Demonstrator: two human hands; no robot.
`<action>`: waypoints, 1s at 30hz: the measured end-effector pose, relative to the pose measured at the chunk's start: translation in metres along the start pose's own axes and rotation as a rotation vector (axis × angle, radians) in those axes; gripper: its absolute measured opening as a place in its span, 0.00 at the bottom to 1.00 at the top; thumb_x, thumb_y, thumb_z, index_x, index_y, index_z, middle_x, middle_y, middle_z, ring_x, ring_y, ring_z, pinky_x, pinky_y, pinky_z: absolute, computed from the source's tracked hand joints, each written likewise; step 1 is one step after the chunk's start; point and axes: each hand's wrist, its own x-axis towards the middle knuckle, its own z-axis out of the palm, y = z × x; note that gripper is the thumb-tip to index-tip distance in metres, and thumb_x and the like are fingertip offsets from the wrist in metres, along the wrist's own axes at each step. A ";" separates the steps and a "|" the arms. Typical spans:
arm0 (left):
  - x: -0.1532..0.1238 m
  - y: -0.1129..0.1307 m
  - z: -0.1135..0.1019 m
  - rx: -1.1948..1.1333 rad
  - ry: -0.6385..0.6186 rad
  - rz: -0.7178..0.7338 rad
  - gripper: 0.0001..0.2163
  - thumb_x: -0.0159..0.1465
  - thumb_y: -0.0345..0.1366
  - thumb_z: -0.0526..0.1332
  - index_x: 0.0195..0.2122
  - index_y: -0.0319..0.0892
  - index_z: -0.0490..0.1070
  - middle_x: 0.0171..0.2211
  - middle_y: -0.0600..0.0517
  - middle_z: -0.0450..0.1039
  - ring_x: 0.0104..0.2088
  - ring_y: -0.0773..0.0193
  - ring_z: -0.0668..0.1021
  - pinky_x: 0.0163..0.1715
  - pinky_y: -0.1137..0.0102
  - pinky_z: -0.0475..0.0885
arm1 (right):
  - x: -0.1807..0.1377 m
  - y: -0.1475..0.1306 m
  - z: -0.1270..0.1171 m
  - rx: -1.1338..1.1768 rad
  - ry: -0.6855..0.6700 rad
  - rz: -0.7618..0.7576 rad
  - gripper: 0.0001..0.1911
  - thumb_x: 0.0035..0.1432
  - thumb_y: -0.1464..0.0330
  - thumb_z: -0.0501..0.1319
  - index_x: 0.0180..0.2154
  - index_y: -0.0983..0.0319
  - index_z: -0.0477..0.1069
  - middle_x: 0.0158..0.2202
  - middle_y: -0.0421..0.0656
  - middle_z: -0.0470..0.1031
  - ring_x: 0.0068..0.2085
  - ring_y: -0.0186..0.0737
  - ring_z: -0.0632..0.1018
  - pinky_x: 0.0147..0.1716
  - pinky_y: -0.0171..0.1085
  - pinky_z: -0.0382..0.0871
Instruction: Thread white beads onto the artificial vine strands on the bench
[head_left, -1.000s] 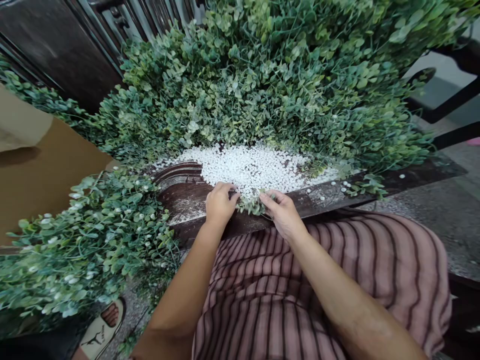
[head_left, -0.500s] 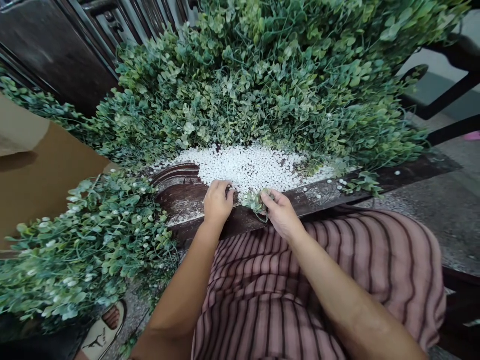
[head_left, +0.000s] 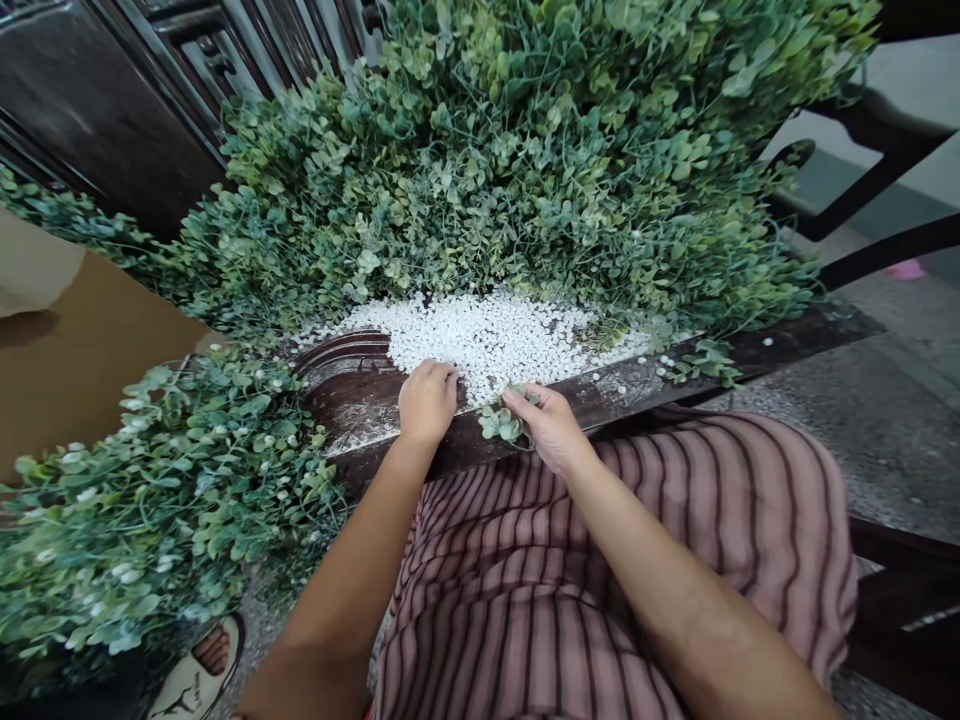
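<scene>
My right hand (head_left: pixel 553 428) pinches a small artificial green sprig (head_left: pixel 499 424) between thumb and fingers, its leaves hanging to the left over the edge of a dark wooden bench (head_left: pixel 360 402). Fingers curled together, my left hand (head_left: pixel 429 402) rests at the near edge of a heap of small white beads (head_left: pixel 480 335). Whatever its fingertips hold, if anything, is hidden. The beads lie spread on the bench seat between the two hands and a big mass of green sprigs behind them.
Piled artificial greenery (head_left: pixel 480 190) covers the back of the bench. At left, a bunch of sprigs with white beads (head_left: pixel 180 490) stands beside a cardboard box (head_left: pixel 97 350). Another person's sandalled foot (head_left: pixel 199 670) is at lower left. A loose sprig (head_left: pixel 706 364) lies on the right.
The sprig in my right hand has turned and now hangs lower, clear of the beads. My left fingers have curled closer together. The whole view has shifted slightly.
</scene>
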 end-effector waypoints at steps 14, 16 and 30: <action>-0.002 -0.002 0.000 -0.111 -0.019 0.003 0.11 0.60 0.32 0.54 0.41 0.43 0.73 0.39 0.48 0.73 0.40 0.58 0.75 0.41 0.67 0.68 | -0.002 -0.003 0.003 -0.004 0.001 0.041 0.22 0.26 0.60 0.73 0.23 0.64 0.69 0.19 0.34 0.66 0.21 0.28 0.66 0.23 0.31 0.60; 0.000 -0.001 0.000 -0.123 -0.025 -0.038 0.12 0.60 0.31 0.55 0.43 0.43 0.72 0.39 0.48 0.73 0.39 0.59 0.75 0.40 0.68 0.68 | -0.003 -0.004 0.003 -0.023 -0.039 0.047 0.21 0.29 0.58 0.72 0.23 0.64 0.69 0.19 0.34 0.66 0.21 0.29 0.67 0.23 0.32 0.62; 0.006 0.002 0.003 -0.039 -0.024 -0.039 0.09 0.61 0.35 0.53 0.37 0.44 0.72 0.38 0.47 0.72 0.39 0.58 0.74 0.35 0.68 0.66 | -0.002 0.003 0.003 -0.281 -0.092 -0.119 0.18 0.41 0.55 0.64 0.23 0.63 0.66 0.19 0.35 0.59 0.21 0.29 0.63 0.21 0.32 0.58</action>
